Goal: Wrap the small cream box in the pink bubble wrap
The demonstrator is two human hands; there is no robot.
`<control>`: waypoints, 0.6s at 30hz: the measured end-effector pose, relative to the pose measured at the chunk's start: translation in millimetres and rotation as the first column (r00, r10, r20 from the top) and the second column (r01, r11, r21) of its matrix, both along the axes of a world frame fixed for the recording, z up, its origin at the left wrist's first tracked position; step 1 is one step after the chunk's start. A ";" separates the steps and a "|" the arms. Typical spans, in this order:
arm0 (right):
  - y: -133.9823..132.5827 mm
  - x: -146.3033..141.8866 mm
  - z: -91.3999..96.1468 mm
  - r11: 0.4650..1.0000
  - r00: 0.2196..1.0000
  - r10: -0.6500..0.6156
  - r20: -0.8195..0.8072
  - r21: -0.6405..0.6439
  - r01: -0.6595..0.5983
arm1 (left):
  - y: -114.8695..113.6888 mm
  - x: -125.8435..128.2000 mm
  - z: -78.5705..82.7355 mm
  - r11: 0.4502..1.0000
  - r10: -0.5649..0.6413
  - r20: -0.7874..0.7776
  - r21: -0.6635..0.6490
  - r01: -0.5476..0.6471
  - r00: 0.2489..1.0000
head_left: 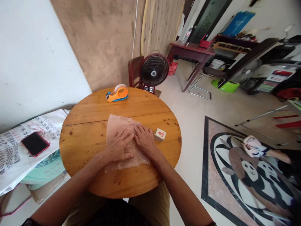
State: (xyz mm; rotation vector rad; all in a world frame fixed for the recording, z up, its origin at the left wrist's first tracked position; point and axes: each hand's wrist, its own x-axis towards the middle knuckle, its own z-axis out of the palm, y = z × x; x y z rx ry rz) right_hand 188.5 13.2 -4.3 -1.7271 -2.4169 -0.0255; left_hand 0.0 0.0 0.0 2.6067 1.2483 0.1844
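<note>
A sheet of clear bubble wrap lies flat on the round wooden table. My left hand rests palm down on the sheet's middle, fingers spread. My right hand presses flat on the sheet's right edge, touching the left hand's fingertips. A small white box with a red label stands on the table just right of my right hand. An orange and blue tape dispenser sits at the table's far edge.
A white printed sack with a red-cased phone lies left of the table. A black fan and a chair stand behind it. A dark red desk and scooters are at the back right.
</note>
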 end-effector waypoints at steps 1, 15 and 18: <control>0.6 0.3 -0.1 1.000 1.000 -0.005 0.003 -0.005 0.005 | 2.6 1.2 -1.2 1.000 -0.004 -0.011 -0.020 0.004 1.000; -35.1 61.9 41.7 0.993 0.994 -0.086 -0.064 0.077 0.090 | 18.5 3.9 -0.5 0.999 -0.027 -0.043 -0.042 0.025 0.999; -25.1 85.9 36.9 0.979 0.977 -0.201 -0.065 -0.025 0.200 | 18.9 4.7 -0.1 0.999 -0.037 -0.049 -0.018 0.036 0.998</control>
